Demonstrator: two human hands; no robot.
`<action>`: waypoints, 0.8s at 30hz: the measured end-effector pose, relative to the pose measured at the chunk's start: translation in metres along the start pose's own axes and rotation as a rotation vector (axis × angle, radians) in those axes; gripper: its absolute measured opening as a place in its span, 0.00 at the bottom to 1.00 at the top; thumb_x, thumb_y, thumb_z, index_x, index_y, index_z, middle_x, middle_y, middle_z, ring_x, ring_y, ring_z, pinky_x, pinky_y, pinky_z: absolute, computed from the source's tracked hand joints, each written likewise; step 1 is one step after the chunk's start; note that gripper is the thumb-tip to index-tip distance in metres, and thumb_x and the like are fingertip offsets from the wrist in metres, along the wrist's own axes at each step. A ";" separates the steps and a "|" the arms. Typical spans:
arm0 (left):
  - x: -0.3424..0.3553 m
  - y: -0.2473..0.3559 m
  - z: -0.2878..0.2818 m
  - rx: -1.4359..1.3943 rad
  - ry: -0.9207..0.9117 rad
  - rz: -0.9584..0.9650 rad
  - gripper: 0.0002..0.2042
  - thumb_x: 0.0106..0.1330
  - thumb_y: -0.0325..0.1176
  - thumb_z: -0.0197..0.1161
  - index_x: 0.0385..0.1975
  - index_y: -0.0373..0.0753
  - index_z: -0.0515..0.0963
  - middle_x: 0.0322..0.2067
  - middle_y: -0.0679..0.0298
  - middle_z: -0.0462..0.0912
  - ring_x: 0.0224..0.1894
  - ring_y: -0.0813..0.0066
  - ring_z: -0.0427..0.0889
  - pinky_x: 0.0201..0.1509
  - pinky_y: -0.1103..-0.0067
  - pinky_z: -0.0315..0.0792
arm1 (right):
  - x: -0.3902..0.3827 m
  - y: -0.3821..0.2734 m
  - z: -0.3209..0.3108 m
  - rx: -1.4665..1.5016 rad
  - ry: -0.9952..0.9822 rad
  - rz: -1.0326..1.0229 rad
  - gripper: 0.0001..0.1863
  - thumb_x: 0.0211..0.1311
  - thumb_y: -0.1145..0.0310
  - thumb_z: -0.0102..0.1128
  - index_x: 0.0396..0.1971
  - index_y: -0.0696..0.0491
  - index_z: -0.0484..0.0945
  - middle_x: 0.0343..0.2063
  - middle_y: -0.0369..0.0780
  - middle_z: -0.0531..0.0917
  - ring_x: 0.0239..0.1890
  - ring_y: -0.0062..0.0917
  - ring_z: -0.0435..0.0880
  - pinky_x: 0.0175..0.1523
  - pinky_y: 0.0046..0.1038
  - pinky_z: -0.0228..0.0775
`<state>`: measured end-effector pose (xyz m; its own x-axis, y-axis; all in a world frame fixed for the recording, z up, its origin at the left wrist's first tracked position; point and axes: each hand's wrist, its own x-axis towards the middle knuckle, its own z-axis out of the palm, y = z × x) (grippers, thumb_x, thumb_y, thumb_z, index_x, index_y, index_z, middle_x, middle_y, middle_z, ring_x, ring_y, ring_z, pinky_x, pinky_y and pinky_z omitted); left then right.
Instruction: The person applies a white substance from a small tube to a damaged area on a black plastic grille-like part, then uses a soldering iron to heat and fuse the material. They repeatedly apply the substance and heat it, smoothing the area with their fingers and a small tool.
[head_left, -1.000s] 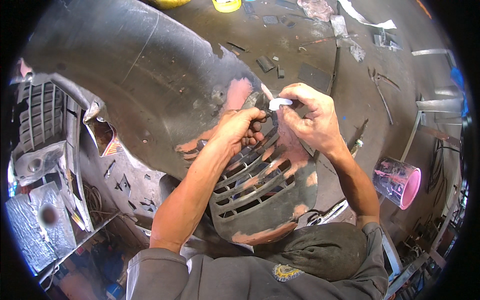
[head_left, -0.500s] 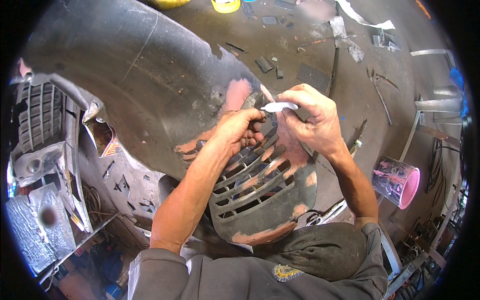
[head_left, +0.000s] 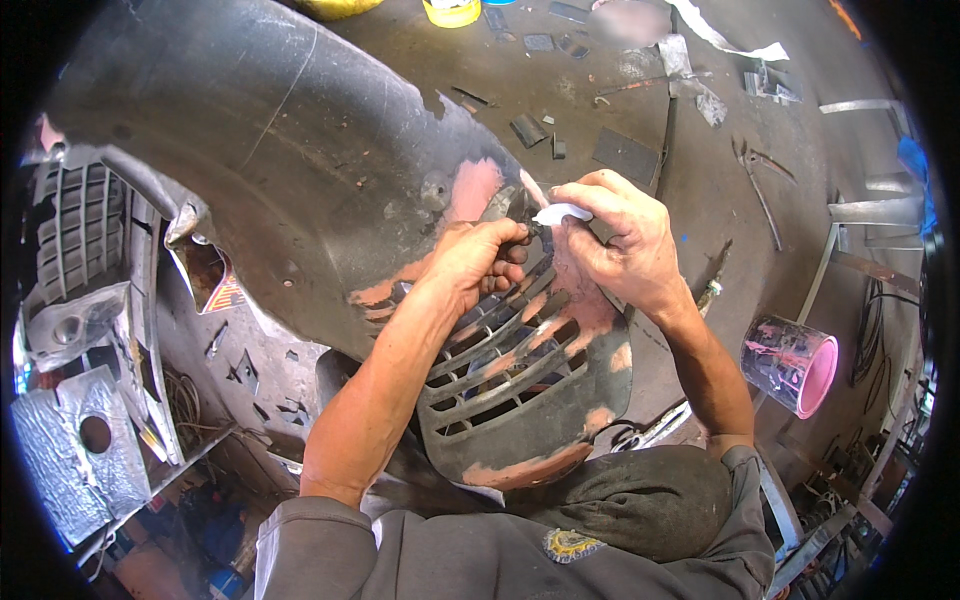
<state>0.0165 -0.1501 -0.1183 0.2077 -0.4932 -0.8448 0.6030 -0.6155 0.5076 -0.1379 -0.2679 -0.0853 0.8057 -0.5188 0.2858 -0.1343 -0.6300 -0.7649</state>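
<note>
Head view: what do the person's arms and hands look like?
The left hand and right hand are bare, with no gloves, watch or cables showing. The left fingers look grimy. The left sleeve and right sleeve are short and dark grey, on a shirt with a yellow badge.

Panel (head_left: 335, 140): dark grey, irregular pink patches. Small piece (head_left: 563, 213) over the panel: white. Can (head_left: 788, 366) right of the panel: dark body, pink streaks, pink end.

That dark panel (head_left: 350, 190) looks like scuffed plastic, its pink patches (head_left: 474, 188) chalky, matt; that sheet (head_left: 62, 440) over there shines like crinkled foil.
</note>
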 end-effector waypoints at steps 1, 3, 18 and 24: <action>0.000 0.000 0.000 -0.004 0.005 0.008 0.08 0.60 0.34 0.63 0.30 0.35 0.79 0.21 0.66 0.80 0.18 0.81 0.80 0.17 0.86 0.70 | 0.000 0.000 0.000 0.004 0.003 -0.002 0.17 0.46 0.82 0.61 0.41 0.57 0.82 0.32 0.42 0.82 0.33 0.29 0.84 0.39 0.24 0.75; 0.000 -0.001 -0.001 -0.010 0.008 -0.001 0.08 0.60 0.34 0.63 0.30 0.36 0.79 0.21 0.67 0.80 0.18 0.81 0.80 0.17 0.86 0.70 | -0.001 0.001 0.001 0.005 0.004 -0.006 0.17 0.46 0.82 0.61 0.41 0.57 0.82 0.32 0.42 0.82 0.33 0.29 0.84 0.39 0.24 0.75; 0.002 -0.001 -0.002 0.008 0.009 0.016 0.08 0.61 0.34 0.63 0.33 0.36 0.79 0.21 0.68 0.80 0.18 0.81 0.79 0.19 0.86 0.70 | -0.004 0.004 0.002 0.023 0.021 -0.011 0.16 0.48 0.77 0.63 0.40 0.52 0.81 0.31 0.41 0.81 0.31 0.34 0.83 0.36 0.28 0.75; 0.002 0.001 0.000 0.021 0.002 0.028 0.08 0.61 0.34 0.63 0.32 0.36 0.79 0.21 0.67 0.80 0.18 0.81 0.79 0.20 0.86 0.70 | -0.004 0.003 -0.001 0.039 0.008 0.001 0.15 0.49 0.81 0.62 0.40 0.58 0.82 0.32 0.41 0.82 0.33 0.27 0.84 0.39 0.23 0.74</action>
<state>0.0173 -0.1520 -0.1197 0.2257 -0.5091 -0.8306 0.5803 -0.6146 0.5343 -0.1417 -0.2680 -0.0884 0.8011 -0.5238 0.2897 -0.1122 -0.6068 -0.7869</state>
